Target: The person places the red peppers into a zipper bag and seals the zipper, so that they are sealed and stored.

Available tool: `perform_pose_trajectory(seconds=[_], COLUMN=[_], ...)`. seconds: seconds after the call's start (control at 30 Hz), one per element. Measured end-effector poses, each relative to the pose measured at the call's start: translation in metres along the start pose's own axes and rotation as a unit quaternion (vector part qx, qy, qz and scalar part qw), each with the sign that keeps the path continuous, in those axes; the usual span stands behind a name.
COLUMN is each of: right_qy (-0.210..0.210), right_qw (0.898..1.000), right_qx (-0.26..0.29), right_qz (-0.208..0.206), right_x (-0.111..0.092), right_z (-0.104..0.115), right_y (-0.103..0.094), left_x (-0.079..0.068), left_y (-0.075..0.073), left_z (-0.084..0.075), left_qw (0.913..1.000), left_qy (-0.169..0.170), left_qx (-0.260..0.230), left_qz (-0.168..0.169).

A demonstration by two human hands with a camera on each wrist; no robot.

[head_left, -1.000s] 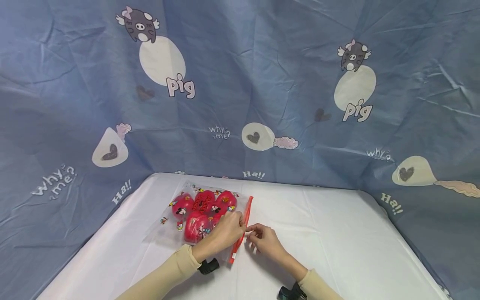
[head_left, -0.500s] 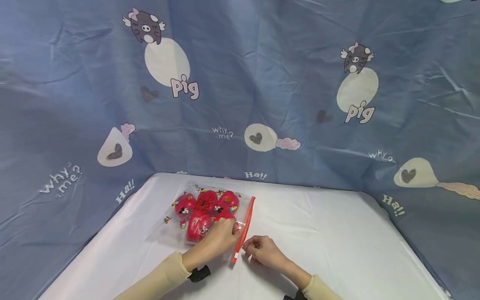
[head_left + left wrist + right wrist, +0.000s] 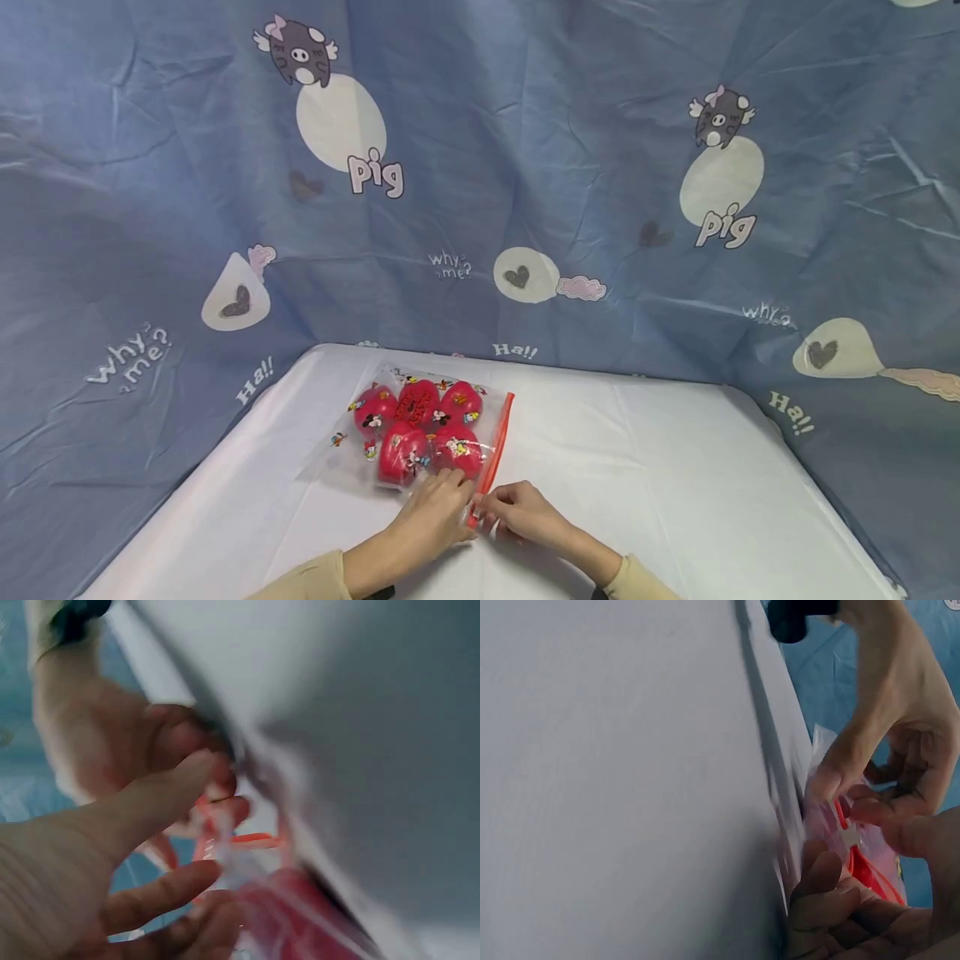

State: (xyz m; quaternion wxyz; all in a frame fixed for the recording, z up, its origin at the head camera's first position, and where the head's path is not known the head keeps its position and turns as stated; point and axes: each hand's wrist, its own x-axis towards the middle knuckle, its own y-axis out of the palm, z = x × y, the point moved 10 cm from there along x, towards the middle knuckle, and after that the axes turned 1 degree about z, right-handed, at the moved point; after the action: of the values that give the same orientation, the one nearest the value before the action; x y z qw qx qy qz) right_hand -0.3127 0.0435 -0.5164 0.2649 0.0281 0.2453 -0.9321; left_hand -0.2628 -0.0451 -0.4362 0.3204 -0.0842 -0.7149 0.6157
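A clear zip bag (image 3: pixel 341 467) with cartoon prints lies on the white table, several round red objects (image 3: pixel 401 454) inside it. A red zip strip (image 3: pixel 495 454) runs along its right edge. My left hand (image 3: pixel 435 512) grips the near corner of the bag, fingers over the film and thumb below the strip's end. From the right, my right hand (image 3: pixel 525 512) pinches at the same near end of the strip. Between the hands, the right wrist view shows a small white slider (image 3: pixel 850 834) on the strip. In the left wrist view, motion blurs the fingers and the strip (image 3: pixel 255 840).
The table (image 3: pixel 637 475) is covered with a white cloth and extends to the right of the bag. Blue fabric (image 3: pixel 585 167) with pig prints hangs behind it and along both sides. Dark wrist straps (image 3: pixel 79 619) sit at the sleeves.
My left hand has slid along the strip toward me, down to the bag's near corner. My right hand has come nearer too, up to the strip's end. The bag lies in nearly the same place.
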Motion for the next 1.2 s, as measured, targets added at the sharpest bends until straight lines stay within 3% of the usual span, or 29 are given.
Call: perform_pose_trajectory(seconds=[0.17, 0.3, 0.47, 0.57, 0.77, 1.0, 1.1, 1.2], right_qy=[0.001, 0.010, 0.019, 0.017, 0.017, 0.016, 0.024, 0.045], right_qw=[1.000, 0.996, 0.990, 0.987, 0.987, 0.969, 0.964, 0.967], right_qx=[0.025, 0.082, 0.143, 0.157, 0.124, 0.080, 0.066, 0.068], right_qz=[0.010, 0.009, 0.000, -0.008, -0.101, -0.234, -0.255, -0.241], right_x=[0.001, 0.001, 0.003, 0.005, 0.020, 0.078, 0.096, 0.108], right_z=[-0.001, -0.003, -0.003, 0.000, -0.004, -0.012, -0.016, -0.024], right_y=[0.005, 0.004, 0.000, -0.001, -0.029, -0.102, -0.118, -0.115], left_x=[-0.009, -0.013, -0.011, -0.009, -0.016, -0.025, -0.025, -0.025], left_y=[-0.004, -0.008, -0.007, -0.007, -0.010, -0.006, -0.002, 0.001], left_z=[-0.020, -0.032, -0.043, -0.044, -0.055, -0.069, -0.071, -0.070], left_qw=[0.9914, 0.9754, 0.9478, 0.9407, 0.9394, 0.9423, 0.9439, 0.9437], left_qy=[0.067, 0.113, 0.155, 0.157, 0.193, 0.240, 0.246, 0.245], left_qx=[0.064, 0.121, 0.222, 0.247, 0.213, 0.181, 0.180, 0.186], left_qz=[-0.092, -0.145, -0.168, -0.172, -0.186, -0.148, -0.127, -0.122])
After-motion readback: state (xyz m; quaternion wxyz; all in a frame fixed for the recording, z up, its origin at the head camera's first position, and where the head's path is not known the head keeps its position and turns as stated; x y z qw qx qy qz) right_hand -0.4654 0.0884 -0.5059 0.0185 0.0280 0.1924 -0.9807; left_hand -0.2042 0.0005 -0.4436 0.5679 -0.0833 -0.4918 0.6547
